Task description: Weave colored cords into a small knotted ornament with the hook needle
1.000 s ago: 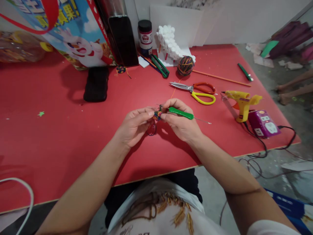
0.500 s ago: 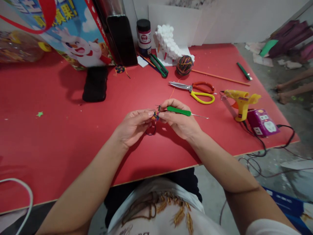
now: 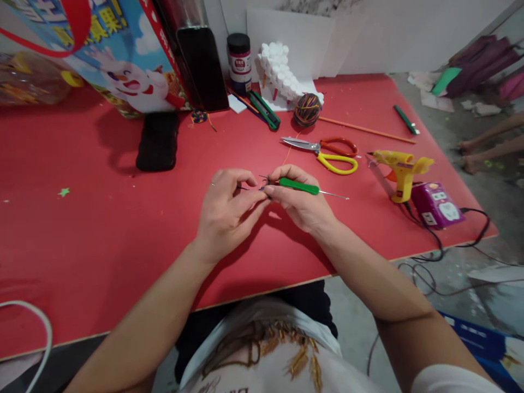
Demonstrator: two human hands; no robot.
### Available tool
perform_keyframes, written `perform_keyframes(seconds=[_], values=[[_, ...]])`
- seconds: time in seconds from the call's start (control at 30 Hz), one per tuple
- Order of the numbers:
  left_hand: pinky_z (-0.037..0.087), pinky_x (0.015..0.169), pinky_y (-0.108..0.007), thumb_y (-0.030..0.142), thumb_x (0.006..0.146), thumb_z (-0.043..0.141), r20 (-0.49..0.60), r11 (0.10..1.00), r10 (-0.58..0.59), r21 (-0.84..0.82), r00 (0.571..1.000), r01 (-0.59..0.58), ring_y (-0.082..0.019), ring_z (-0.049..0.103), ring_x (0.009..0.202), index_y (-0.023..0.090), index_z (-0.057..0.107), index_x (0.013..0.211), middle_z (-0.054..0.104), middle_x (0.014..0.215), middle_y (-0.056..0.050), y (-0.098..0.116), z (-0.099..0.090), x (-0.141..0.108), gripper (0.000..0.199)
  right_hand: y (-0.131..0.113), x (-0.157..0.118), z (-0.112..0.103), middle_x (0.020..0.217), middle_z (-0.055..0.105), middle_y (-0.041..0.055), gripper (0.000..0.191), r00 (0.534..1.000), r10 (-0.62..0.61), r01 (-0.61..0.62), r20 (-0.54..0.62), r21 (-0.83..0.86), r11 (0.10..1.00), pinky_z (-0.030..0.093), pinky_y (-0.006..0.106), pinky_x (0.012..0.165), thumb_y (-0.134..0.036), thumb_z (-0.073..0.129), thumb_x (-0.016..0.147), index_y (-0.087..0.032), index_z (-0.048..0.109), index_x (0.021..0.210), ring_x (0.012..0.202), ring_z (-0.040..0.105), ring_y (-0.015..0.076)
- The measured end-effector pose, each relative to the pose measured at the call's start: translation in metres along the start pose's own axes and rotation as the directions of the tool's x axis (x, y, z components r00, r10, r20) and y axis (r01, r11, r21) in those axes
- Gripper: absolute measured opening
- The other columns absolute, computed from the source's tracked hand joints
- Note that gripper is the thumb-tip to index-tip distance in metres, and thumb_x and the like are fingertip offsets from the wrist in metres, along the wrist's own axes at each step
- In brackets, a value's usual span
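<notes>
A crochet hook with a green handle (image 3: 298, 186) lies across my right hand (image 3: 305, 204), its thin metal end jutting out to the right. The thumb and fingers of that hand are closed round the hook and on the edge of a small multicoloured crochet piece (image 3: 262, 188). My left hand (image 3: 229, 210) is turned over the work, thumb and fingertips pinching it; most of the piece is hidden behind these fingers. From the hands a strand of yarn runs up toward the dark multicoloured yarn ball (image 3: 307, 110).
Scissors (image 3: 338, 155) lie beyond my right hand, a yellow glue gun (image 3: 403, 169) and purple box (image 3: 437, 204) farther right. Behind are a green cutter (image 3: 264, 110), a jar (image 3: 239, 63), a white model (image 3: 280, 71), a black phone (image 3: 158, 142) and a printed bag (image 3: 131, 71).
My left hand has rolled over, its back now facing up, and covers most of the crochet piece, which showed more before. My right hand keeps the hook in nearly the same place.
</notes>
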State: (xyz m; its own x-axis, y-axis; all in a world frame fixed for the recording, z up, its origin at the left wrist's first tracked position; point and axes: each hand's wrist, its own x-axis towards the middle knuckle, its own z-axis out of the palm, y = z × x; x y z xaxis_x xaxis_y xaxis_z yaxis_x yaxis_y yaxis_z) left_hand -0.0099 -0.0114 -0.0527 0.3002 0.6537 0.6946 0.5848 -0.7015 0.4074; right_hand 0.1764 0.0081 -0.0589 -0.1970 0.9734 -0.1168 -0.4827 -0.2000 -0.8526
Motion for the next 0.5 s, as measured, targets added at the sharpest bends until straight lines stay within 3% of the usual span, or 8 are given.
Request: perform_keyframes(seconds=[0.13,0.3,0.5], values=[[0.049,0.086,-0.041,0.016,0.091,0.076,0.018,0.99,0.111,0.09,0.994,-0.112,-0.021,0.06,0.09,0.025,0.077,0.101,0.07,0.108,-0.008,0.0009,0.001,-0.0007,0.013,0.0026,0.0004,-0.0012,0.085,0.072,-0.0038,0.033,1.0,-0.018,0.018,-0.003,-0.02,1.0,0.059,0.027,0.08,-0.017,0.094,0.066,-0.022,0.071,0.087,0.081,0.071,0.0118],[0.051,0.08,-0.038,0.018,0.091,0.074,-0.012,0.997,-0.064,-0.036,0.998,0.064,-0.022,0.062,0.092,0.022,0.077,0.095,0.066,0.102,-0.008,0.0014,-0.0001,0.0018,0.006,0.0059,0.0005,-0.006,0.09,0.072,-0.003,0.031,0.998,-0.053,0.055,0.036,-0.062,0.997,0.06,0.029,0.083,-0.012,0.087,0.068,-0.023,0.07,0.092,0.088,0.072,0.0134],[0.052,0.086,-0.044,0.019,0.092,0.069,-0.015,0.994,-0.064,0.091,0.998,0.065,-0.025,0.064,0.094,0.021,0.077,0.091,0.072,0.109,-0.011,-0.0037,-0.0035,0.0037,0.009,0.007,-0.0006,-0.0085,0.094,0.073,-0.0033,0.032,0.994,-0.078,0.084,0.071,-0.089,0.993,0.058,0.025,0.079,-0.01,0.085,0.073,-0.023,0.07,0.097,0.081,0.068,0.0099]])
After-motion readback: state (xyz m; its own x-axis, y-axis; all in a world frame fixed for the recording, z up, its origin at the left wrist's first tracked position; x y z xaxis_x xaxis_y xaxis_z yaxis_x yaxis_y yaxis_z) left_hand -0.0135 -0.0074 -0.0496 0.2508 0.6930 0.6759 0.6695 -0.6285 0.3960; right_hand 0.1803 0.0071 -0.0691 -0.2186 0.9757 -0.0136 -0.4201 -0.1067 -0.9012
